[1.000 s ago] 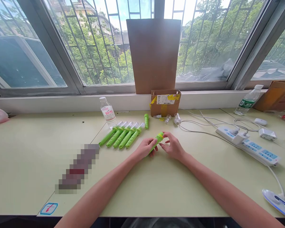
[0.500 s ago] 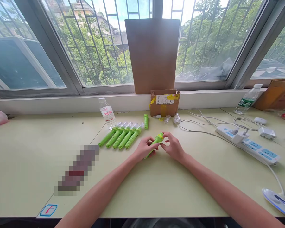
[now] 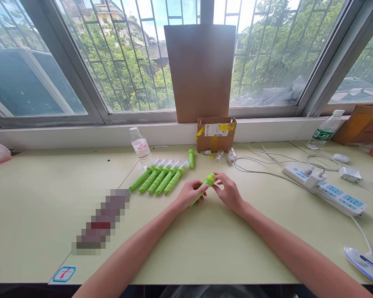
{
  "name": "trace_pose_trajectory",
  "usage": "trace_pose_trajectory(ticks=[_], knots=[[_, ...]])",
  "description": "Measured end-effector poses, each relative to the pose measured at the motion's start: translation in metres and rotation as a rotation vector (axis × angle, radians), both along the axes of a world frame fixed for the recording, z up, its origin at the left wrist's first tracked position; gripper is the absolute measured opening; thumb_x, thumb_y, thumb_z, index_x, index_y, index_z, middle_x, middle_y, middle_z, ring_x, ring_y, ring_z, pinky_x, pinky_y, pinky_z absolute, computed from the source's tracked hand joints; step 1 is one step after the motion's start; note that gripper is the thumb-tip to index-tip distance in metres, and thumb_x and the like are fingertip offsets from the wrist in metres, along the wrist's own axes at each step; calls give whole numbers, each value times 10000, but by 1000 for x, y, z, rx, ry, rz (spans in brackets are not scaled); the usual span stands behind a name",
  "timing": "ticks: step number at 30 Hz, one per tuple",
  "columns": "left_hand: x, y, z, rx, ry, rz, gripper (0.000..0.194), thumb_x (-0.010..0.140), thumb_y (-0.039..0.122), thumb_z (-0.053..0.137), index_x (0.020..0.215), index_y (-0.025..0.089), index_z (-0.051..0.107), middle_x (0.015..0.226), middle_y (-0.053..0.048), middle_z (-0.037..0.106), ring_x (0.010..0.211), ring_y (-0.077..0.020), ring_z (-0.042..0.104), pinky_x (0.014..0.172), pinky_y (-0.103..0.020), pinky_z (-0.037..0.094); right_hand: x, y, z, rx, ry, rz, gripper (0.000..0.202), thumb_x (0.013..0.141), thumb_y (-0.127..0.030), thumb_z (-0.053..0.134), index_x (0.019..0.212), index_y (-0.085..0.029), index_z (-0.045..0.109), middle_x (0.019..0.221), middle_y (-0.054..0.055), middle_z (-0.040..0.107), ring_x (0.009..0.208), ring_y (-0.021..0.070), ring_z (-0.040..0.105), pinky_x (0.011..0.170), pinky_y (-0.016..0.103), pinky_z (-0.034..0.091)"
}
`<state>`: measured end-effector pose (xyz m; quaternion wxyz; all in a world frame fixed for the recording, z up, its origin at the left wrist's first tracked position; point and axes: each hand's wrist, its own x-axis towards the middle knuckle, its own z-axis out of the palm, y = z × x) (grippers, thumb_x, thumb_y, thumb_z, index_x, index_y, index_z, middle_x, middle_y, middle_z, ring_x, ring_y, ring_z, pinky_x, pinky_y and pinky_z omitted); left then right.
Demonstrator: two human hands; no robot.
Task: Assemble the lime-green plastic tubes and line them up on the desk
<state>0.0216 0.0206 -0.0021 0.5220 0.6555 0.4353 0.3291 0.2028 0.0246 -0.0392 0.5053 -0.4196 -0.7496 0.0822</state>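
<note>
A green flashlight-shaped plastic handle (image 3: 209,179) with a yellow ring near its top is held tilted in front of me. My left hand (image 3: 190,193) is closed around its body. At the upper end, the fingers of my right hand (image 3: 228,192) are pinched on the rim by the yellow ring. To the left, several similar green handles with clear caps (image 3: 175,177) lie side by side on the table. Another green handle (image 3: 191,159), with no clear cap visible, lies beyond my hands. Near the cardboard box are loose clear caps (image 3: 219,155) and a yellow ring (image 3: 211,156).
An open cardboard box (image 3: 216,136) stands at the back against the sill. A water bottle (image 3: 141,148) is at left, another bottle (image 3: 325,130) at right. A white power strip (image 3: 342,194) with cables lies right. A pixelated dark object (image 3: 102,219) is at left.
Both hands stay in nearly the same place on the green handle. The fingers of my right hand have shifted slightly around its upper end.
</note>
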Motion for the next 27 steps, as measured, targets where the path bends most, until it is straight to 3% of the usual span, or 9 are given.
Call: trace_pose_trajectory(ticks=[19, 27], knots=[[-2, -1, 2, -2, 34, -72, 469, 849, 599, 417, 832, 156, 568, 799, -29, 645, 421, -50, 469, 385, -174, 335, -2, 0, 2, 4, 38, -17, 34, 848, -246, 553, 879, -235, 561, 1059, 68, 651, 889, 201, 648, 693, 371, 585], [-5, 2, -3, -59, -42, -42, 410, 753, 536, 616, 933, 209, 446, 591, 59, 591, 319, -48, 387, 313, -165, 253, -3, -2, 3, 15, 42, 4, 58, 856, -238, 537, 913, -238, 546, 1087, 66, 648, 900, 200, 646, 674, 366, 592]])
